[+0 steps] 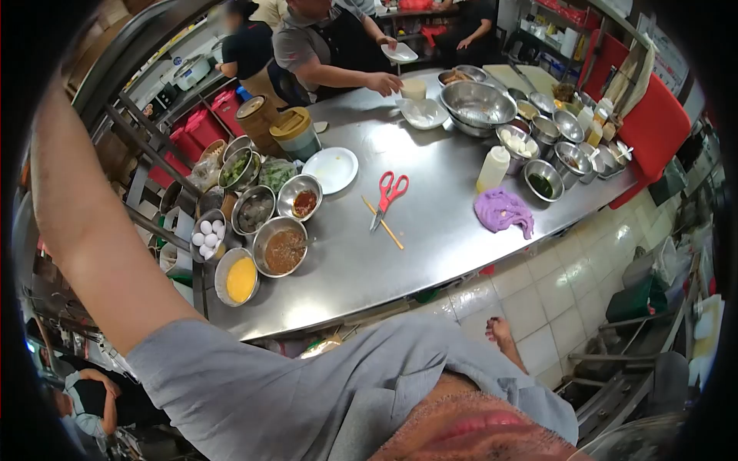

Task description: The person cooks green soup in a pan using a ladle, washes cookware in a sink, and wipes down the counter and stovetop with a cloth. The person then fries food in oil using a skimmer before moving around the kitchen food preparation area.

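Observation:
My left arm (92,230) is raised high along the left side, and its hand lies outside the picture. Low beside my body, over the tiled floor, hangs my right hand (500,330), open with loosely bent fingers and nothing visible in it. On the steel table (346,265) in front of me lie red-handled scissors (390,198) next to a thin yellow pencil-like stick (384,224). Nearest my left arm are a bowl of white eggs (207,238), a bowl of yellow liquid (240,280) and a bowl of brown sauce (281,247). A purple cloth (503,212) lies crumpled near the front edge.
Across the table a co-worker (330,50) holds a white dish (400,53) and reaches toward a container (413,89). A white plate (330,170), a squeeze bottle (493,169) and several metal bowls (478,104) stand on the table. A red chair (649,127) is at right.

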Motion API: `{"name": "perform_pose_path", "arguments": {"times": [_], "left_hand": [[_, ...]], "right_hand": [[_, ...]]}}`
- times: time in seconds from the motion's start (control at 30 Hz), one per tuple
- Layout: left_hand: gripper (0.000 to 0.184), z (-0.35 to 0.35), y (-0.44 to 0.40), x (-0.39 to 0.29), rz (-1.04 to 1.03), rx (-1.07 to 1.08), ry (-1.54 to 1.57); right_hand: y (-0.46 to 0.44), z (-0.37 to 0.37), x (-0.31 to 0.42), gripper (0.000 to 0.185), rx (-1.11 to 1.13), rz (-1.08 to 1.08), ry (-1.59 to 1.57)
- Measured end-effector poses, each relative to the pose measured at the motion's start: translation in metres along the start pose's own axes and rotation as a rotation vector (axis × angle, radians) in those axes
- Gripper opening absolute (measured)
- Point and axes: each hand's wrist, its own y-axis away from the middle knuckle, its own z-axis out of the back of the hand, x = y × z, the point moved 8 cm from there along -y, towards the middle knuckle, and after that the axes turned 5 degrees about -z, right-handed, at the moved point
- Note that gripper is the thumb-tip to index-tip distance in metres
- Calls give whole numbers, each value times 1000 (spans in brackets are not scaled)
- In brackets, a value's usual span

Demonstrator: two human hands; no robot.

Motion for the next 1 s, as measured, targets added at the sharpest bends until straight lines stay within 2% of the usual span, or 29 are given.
{"name": "perform_pose_path", "arguments": {"times": [0.13, 0.27, 0.43, 0.47, 0.5, 0.53, 0.57, 0.63, 0.67, 0.7, 0.73, 0.8, 0.83, 0.9, 0.93, 1.0], "left_hand": [[50, 0, 0, 0, -25, -40, -15], [49, 30, 24, 11, -39, -171, -12], [47, 97, 122, -32, -106, -443, 221], [47, 96, 150, -48, -132, -435, 310], [46, 76, 193, -67, -156, -359, 398], [46, 20, 251, -70, -177, -112, 501], [48, 11, 294, -152, 87, -230, 840], [66, -35, 294, -310, 239, 474, 1543], [70, -74, 334, -354, 386, 741, 1710], [71, -100, 367, -392, 495, 782, 1731], [70, -125, 395, -419, 229, 677, 1357], [77, -160, 449, -459, 293, 798, 1285], [77, -175, 470, -476, 310, 792, 1280], [72, -181, 475, -482, 154, 570, 1085], [72, -185, 480, -478, 167, 573, 1076], [67, -203, 488, -480, 52, 818, 958]], "right_hand": [[-16, 15, 27, 36, 2, 32, 41], [-19, 41, 42, 37, -63, 37, 25], [-31, 45, 35, 41, -22, -7, 3], [-31, 41, 35, 41, 2, -21, -1], [-32, 39, 36, 41, 26, -34, 1], [-32, 37, 38, 39, 43, -44, -14], [-34, 35, 44, 39, 61, -24, 22], [-36, 35, 45, 38, 70, -69, -14], [-39, 33, 49, 38, 91, -50, 29], [-42, 34, 51, 37, 85, -29, 1], [-43, 37, 51, 37, 75, -11, -32], [-43, 38, 56, 37, 81, -4, 3], [-36, 42, 57, 37, 75, -16, 17], [-34, 43, 58, 38, 75, -15, 25], [-31, 46, 55, 38, 61, -28, 39], [-24, 51, 51, 35, 20, -42, 59]]}}
